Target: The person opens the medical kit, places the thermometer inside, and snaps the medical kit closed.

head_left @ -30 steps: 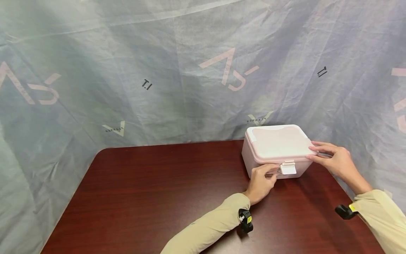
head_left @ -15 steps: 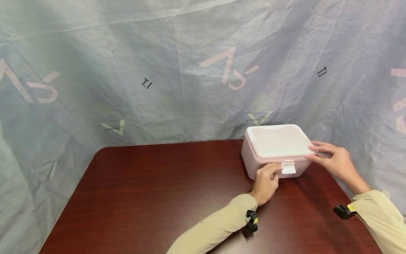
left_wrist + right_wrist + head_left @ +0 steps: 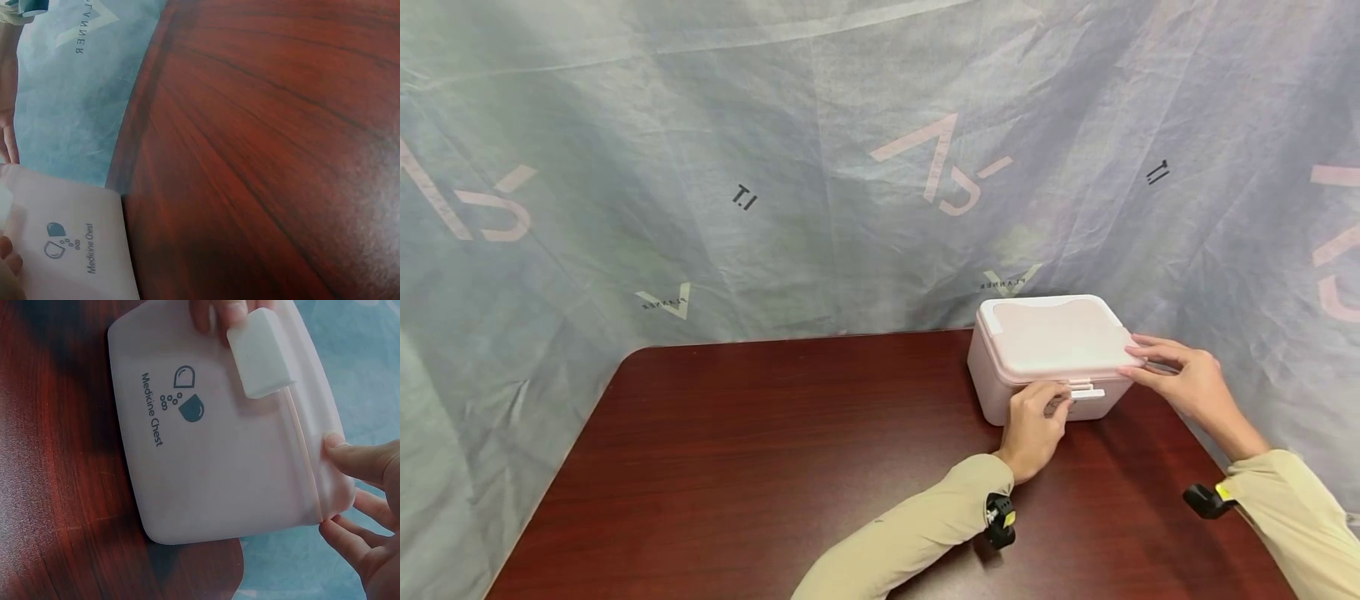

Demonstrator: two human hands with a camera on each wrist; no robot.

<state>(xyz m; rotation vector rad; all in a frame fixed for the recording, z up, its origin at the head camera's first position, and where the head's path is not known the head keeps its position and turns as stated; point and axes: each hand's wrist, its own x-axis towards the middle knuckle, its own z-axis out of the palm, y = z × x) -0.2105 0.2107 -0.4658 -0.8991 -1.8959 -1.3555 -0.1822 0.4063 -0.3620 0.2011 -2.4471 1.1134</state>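
A pale pink medicine box (image 3: 1060,337) with a white-edged lid stands at the table's far right, lid down. Its front reads "Medicine Chest" in the right wrist view. The white latch flap (image 3: 1087,394) sticks outward from the front. My left hand (image 3: 1033,429) pinches the flap's left end between thumb and fingers. At the lid's right corner, my right hand (image 3: 1202,387) holds on, thumb on the front edge and fingers round the side. In the left wrist view only a few left fingertips (image 3: 9,255) show beside the box front (image 3: 69,244).
The dark red wooden table (image 3: 775,442) extends left and forward of the box. Grey printed cloth (image 3: 820,208) hangs close behind the table and along both sides. A black wrist camera (image 3: 1000,521) sits on each sleeve.
My left hand has moved slightly right onto the latch flap, which has swung from hanging down to jutting outward. My right hand stays at the lid corner.
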